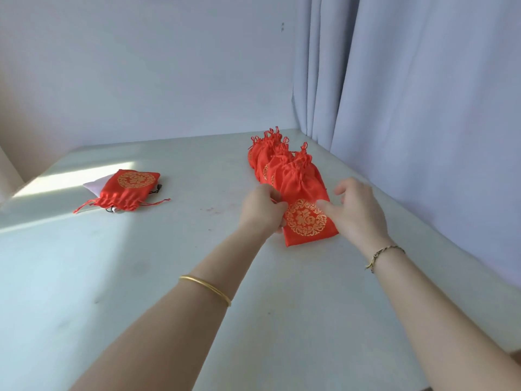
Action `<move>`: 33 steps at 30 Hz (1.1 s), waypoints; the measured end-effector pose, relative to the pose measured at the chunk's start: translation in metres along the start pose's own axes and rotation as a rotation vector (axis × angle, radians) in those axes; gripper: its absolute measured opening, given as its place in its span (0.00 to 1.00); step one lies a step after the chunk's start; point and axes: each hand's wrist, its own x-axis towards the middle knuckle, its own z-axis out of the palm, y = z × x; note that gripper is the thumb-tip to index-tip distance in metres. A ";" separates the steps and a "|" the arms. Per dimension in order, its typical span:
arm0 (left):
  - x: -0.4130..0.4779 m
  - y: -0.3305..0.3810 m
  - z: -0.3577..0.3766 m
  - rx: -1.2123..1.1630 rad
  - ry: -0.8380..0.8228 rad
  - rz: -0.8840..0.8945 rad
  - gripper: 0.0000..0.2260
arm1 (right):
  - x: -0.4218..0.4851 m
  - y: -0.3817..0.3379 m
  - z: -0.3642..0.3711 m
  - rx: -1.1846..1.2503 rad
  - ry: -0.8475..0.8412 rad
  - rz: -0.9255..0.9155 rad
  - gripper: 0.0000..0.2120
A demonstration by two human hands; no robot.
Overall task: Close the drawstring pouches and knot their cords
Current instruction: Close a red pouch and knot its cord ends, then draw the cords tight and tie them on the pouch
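The left hand (262, 211) grips the nine o'clock edge of a red satin drawstring pouch with a gold emblem (307, 221), the right hand (358, 210) touching its three o'clock edge. More cinched red pouches (277, 158) line up toward twelve o'clock.

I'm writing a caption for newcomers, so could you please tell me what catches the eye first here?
The row of red pouches with gold emblems, right of centre on the pale table, stands out first. The nearest pouch lies between both hands: the left hand grips its edge, the right hand touches it. A lone pouch lies far left, cords loose.
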 end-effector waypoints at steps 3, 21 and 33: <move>0.006 -0.005 0.009 -0.054 0.053 -0.040 0.04 | -0.008 -0.003 0.007 0.073 -0.126 -0.052 0.23; -0.006 -0.011 0.008 -0.314 0.072 -0.016 0.14 | -0.011 -0.010 0.025 0.029 0.026 -0.101 0.24; -0.004 -0.038 -0.043 -0.194 0.222 -0.068 0.15 | -0.030 -0.061 0.028 0.060 0.059 -0.260 0.08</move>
